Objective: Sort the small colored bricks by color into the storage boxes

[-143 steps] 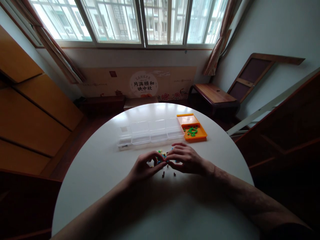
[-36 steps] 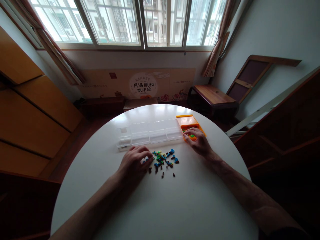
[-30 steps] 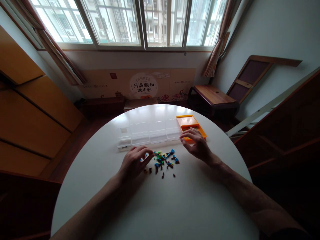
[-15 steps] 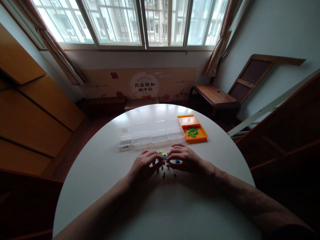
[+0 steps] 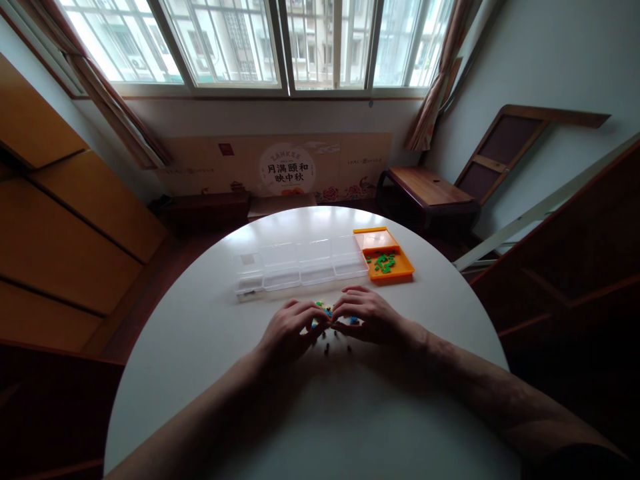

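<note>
My left hand (image 5: 293, 328) and my right hand (image 5: 370, 317) meet over a small pile of coloured bricks (image 5: 323, 307) on the white table. Both hands are closed, with thumbs and fingertips pinched together and almost touching each other. Whatever is between the fingertips is too small to make out. A blue piece (image 5: 355, 321) lies under my right hand. Several small dark pieces (image 5: 327, 348) are scattered on the near side of the fingers. Part of the pile is hidden behind the hands.
Beyond my hands lies a clear plastic compartment box (image 5: 300, 277). Against its right end sits an orange box (image 5: 409, 272) holding several green bricks (image 5: 385, 262). The round white table (image 5: 200, 373) has a curved far edge; a wooden chair (image 5: 430, 187) stands behind it on the right.
The two hands' fingertips have drawn slightly closer together over the pile. The view has shifted a little; the boxes stay where they were.
</note>
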The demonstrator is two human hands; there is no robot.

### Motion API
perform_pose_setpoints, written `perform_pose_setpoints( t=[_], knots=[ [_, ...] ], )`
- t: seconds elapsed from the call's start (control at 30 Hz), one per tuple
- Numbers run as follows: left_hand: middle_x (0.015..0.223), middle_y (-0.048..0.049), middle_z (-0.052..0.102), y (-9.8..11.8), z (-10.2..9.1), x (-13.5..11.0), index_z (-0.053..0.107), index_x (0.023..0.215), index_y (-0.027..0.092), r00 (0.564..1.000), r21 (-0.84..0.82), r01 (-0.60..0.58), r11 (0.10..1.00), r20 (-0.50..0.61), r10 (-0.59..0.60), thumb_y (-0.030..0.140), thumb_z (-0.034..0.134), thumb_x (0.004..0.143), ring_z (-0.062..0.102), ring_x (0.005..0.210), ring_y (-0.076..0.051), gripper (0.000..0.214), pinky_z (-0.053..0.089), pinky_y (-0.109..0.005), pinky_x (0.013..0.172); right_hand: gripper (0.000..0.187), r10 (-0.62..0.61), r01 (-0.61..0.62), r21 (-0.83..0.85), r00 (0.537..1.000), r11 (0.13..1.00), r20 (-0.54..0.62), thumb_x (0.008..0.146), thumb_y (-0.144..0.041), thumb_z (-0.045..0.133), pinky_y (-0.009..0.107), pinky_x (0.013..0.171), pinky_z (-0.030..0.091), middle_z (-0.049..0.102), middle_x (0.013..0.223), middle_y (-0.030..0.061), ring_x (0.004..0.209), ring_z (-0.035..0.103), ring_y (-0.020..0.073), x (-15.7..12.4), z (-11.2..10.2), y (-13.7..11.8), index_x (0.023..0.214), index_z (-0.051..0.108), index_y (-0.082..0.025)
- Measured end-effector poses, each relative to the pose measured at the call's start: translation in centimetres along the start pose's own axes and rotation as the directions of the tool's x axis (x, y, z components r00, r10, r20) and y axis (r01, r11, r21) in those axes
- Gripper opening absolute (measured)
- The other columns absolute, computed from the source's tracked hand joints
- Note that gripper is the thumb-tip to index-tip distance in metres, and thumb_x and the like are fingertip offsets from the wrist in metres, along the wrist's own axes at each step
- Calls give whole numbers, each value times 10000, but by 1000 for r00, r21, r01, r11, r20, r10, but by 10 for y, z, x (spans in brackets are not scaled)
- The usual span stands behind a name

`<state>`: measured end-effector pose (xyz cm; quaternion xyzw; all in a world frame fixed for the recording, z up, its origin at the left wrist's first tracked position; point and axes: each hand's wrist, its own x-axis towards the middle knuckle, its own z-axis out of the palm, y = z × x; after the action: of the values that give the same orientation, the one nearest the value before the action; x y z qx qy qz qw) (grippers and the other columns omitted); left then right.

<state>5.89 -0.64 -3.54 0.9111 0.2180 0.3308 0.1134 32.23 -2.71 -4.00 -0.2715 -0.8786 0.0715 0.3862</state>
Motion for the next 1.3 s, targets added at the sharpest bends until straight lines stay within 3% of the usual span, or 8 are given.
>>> perform_pose_setpoints(
  t=[0.2,0.33,0.43,0.57,0.67,0.73,1.1,1.3],
  knots=[
    [1009,-39,831,3,-6,2,754,1068,242,1000,30,27,999,-8,-27,291,644,1104,772,851,-167,125,528,-338,857,44,56,-56,27,998,998,15,1053,-288,706,425,1114,549,830,994,3,895,775,186,1,-11,0,1065,747,-298],
    [989,-25,819,1,-18,3,743,1027,231,997,80,66,995,-46,-63,292,649,1098,725,757,-150,133,519,-347,848,83,202,-208,-43,971,977,-126,1053,-312,708,462,1037,577,816,962,22,896,755,225,-3,-32,10,989,755,-287],
    [993,-21,807,-6,-26,0,730,1010,229,990,108,133,985,-58,-127,282,638,1086,736,827,-171,131,517,-348,853,111,340,-386,-104,890,917,-302,1043,-350,714,477,1009,577,804,965,44,968,756,271,-11,-51,29,970,764,-283],
    [1013,-28,801,-14,-31,-5,752,999,239,981,145,196,970,-18,-195,299,645,1053,733,886,-198,133,526,-351,868,176,463,-564,-120,766,817,-446,1018,-396,718,460,937,572,781,931,49,856,727,265,-28,-70,60,923,759,-254],
    [1023,-34,798,-17,-31,-7,771,1001,244,983,148,179,973,9,-182,300,663,1031,733,899,-203,126,527,-355,879,198,563,-676,-120,687,728,-459,969,-429,734,451,862,569,775,941,65,847,706,276,-39,-73,79,920,761,-239],
    [1032,-33,798,-18,-30,-7,779,1004,246,985,142,166,976,30,-172,292,674,1020,736,897,-199,115,524,-357,885,203,598,-708,-124,665,695,-447,945,-437,738,463,875,565,782,974,74,884,704,288,-43,-70,84,935,767,-236],
    [997,-20,791,-20,-26,-9,800,962,256,983,141,163,976,65,-174,327,674,1069,711,854,-170,180,501,-331,867,137,516,-592,-112,767,798,-381,994,-352,699,466,943,584,791,998,73,969,740,287,-29,-55,64,939,756,-240],
    [1062,-35,788,-18,-25,-7,756,1009,230,977,135,194,972,61,-204,333,621,1098,726,908,-191,192,514,-338,890,81,359,-431,-200,879,880,-315,1014,-275,691,506,1096,539,797,1040,56,1036,742,282,-16,-45,39,974,761,-263]
  ],
)
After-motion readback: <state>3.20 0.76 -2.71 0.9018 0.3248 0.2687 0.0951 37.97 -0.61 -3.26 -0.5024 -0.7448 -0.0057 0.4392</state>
